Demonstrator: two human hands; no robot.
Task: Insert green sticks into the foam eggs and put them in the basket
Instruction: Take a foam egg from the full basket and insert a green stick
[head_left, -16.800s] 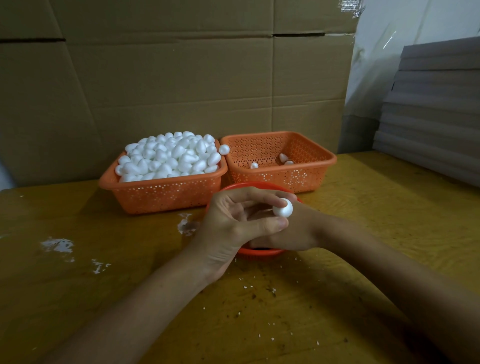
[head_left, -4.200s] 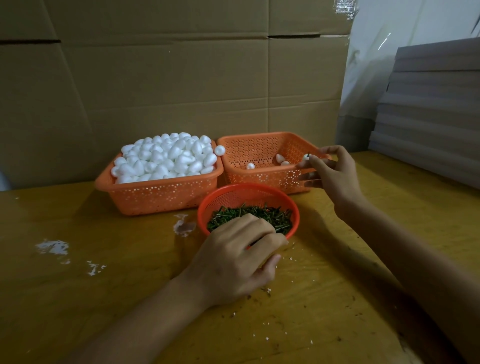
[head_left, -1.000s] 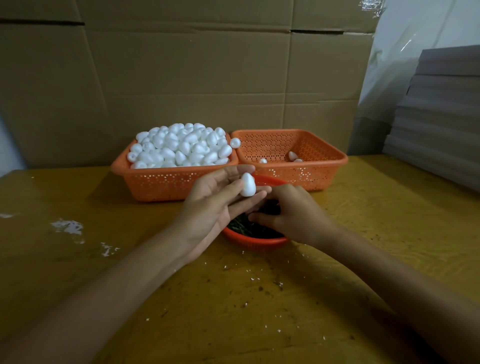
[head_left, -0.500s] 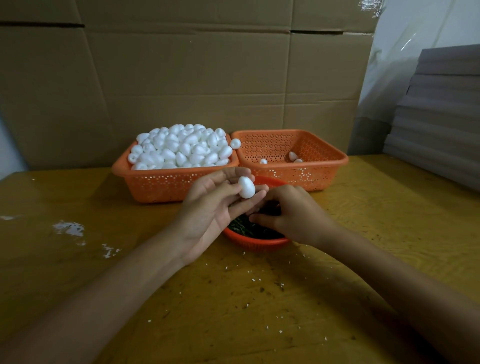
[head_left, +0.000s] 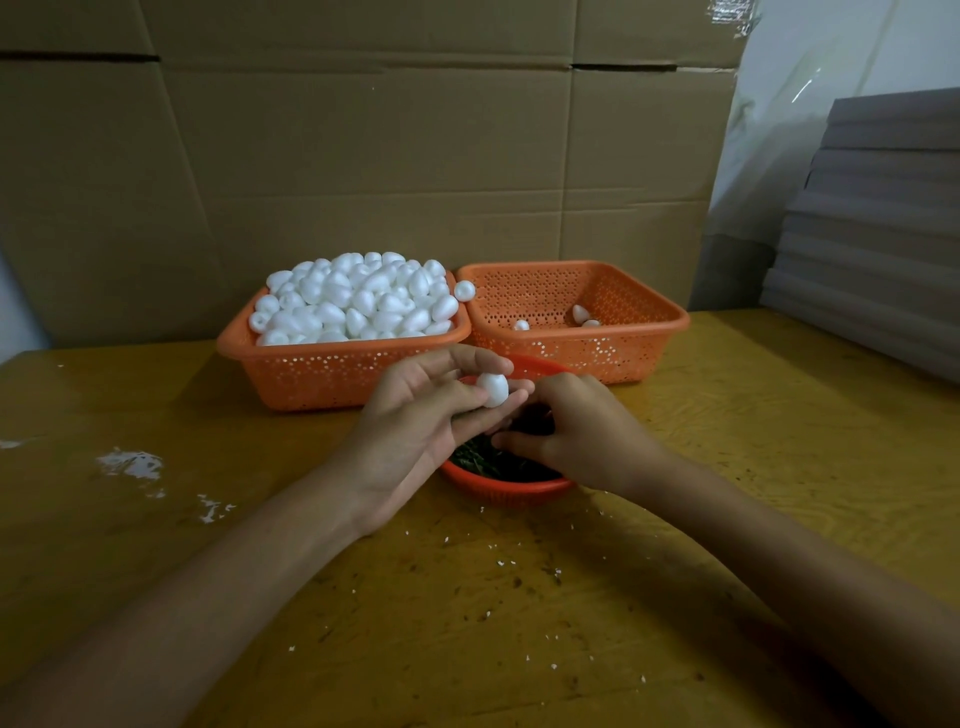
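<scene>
My left hand (head_left: 415, 431) pinches a white foam egg (head_left: 492, 389) between thumb and fingers above the round red bowl (head_left: 511, 486) of green sticks (head_left: 483, 460). My right hand (head_left: 576, 436) reaches down into that bowl with curled fingers; whether it holds a stick is hidden. Behind, the left orange basket (head_left: 332, 371) is heaped with foam eggs. The right orange basket (head_left: 597, 348) holds three eggs near its bottom.
A cardboard wall (head_left: 363, 156) stands right behind the baskets. Grey foam sheets (head_left: 872, 218) are stacked at the far right. White foam crumbs (head_left: 130, 462) and dark specks dot the yellow wooden table (head_left: 519, 597).
My left hand has turned the egg slightly and lowered it a little toward my right hand, which stays in the bowl of sticks.
</scene>
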